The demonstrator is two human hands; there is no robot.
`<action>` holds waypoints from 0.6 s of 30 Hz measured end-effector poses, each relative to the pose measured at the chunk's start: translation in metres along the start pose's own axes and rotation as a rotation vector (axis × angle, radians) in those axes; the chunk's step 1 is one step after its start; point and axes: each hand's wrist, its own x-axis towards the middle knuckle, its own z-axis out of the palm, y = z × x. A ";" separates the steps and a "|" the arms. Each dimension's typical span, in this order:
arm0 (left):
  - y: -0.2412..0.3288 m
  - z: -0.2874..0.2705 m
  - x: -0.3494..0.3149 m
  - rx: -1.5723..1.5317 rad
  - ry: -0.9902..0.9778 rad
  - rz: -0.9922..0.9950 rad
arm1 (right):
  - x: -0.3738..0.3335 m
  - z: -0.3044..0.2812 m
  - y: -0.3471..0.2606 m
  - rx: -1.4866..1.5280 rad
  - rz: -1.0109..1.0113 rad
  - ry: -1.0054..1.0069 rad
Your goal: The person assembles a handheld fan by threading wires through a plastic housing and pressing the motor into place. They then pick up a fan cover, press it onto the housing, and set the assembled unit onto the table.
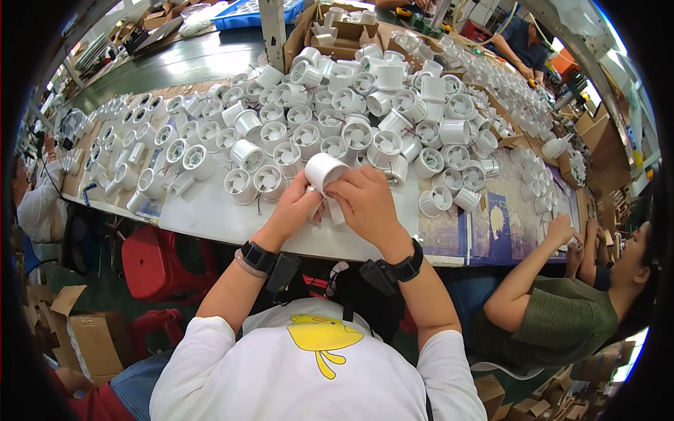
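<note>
Above the near edge of the table I hold a white round fan housing, its smooth side facing up. My left hand is closed on its left side, with the thumb near a narrow white part below the rim. The fingers of my right hand are bent and pressed against its lower right edge. What lies inside the housing is hidden from here. Just beyond my hands, a large heap of white fan housings with blades inside covers the table, some with thin wires hanging out.
White fan parts with handles stand at left. A white sheet covers the near tabletop. A cardboard box and a blue tray are at the back. A person in green works at right; a red stool stands left.
</note>
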 end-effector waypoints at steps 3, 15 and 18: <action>0.003 0.007 0.005 0.008 -0.065 0.009 | -0.003 -0.005 0.004 -0.020 0.005 0.004; 0.002 0.005 -0.008 0.030 -0.026 0.027 | -0.007 -0.003 0.007 -0.041 -0.065 0.027; 0.001 0.005 -0.006 0.034 -0.010 0.025 | -0.008 -0.002 0.007 0.004 -0.010 0.009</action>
